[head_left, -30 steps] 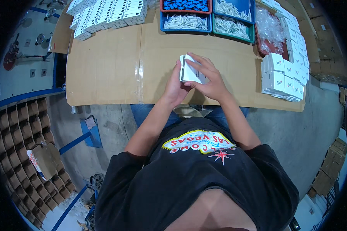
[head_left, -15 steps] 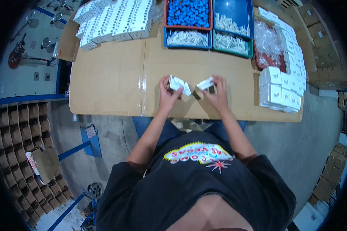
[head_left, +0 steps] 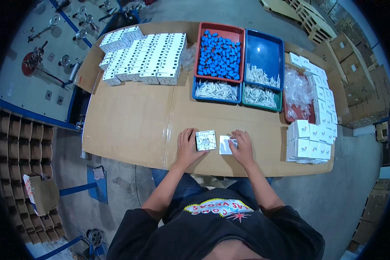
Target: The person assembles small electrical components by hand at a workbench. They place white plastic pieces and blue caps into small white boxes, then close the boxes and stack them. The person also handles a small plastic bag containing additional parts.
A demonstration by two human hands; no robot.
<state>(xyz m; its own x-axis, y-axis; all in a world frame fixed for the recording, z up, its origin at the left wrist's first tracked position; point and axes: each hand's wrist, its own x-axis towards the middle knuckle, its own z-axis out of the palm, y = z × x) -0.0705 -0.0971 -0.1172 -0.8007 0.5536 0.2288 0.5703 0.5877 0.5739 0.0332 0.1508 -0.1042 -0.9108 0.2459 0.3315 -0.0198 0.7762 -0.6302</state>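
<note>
Near the table's front edge I see my left hand (head_left: 187,147) gripping the small white box (head_left: 206,140) on its right, while my right hand (head_left: 242,147) presses flat the pale piece (head_left: 225,144) lying just to its left.

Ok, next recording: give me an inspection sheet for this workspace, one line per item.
Surface: cardboard-covered table, bare in the near left part.
Job's things: two small white boxes, left box and right box, lying side by side near the front edge.
Clutter: rows of white boxes far left; red tray of blue parts; blue tray and lower trays with white parts; clear bags; stacked white boxes at right.
Grippers: left hand on the left box, right hand on the right box.
Cables: nothing seen.
Surroundings: cardboard dividers left, cartons right.
</note>
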